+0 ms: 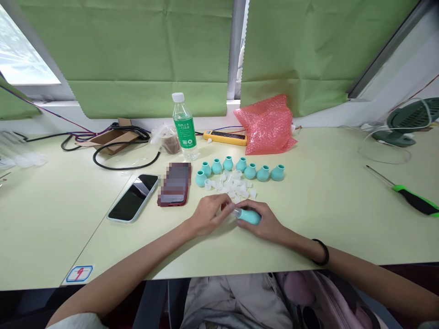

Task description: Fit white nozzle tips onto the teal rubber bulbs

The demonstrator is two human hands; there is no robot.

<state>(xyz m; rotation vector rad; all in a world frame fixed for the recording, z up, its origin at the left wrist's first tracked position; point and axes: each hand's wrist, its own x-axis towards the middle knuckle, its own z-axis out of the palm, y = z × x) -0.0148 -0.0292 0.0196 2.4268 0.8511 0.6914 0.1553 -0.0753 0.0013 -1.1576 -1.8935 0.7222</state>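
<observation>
My right hand (264,221) is closed around a teal rubber bulb (250,216), which lies on its side with its neck toward the left. A clear, whitish plastic piece (236,212) sits at the bulb's neck. My left hand (211,213) pinches at that clear piece with thumb and forefinger; its grip is partly hidden. Just beyond my hands is a loose pile of small translucent white caps (235,183). Several more teal bulbs (228,163) stand upright in an arc behind the pile, their openings facing up.
Left of the pile lie a red-cased phone (174,185) and a pale-cased phone (133,198). Behind them stand a water bottle (185,130) and coiled black cable (128,168). A yellow power strip (224,137), pink bubble-wrap bag (269,125), screwdriver (414,199) and green fan (408,119) are further right.
</observation>
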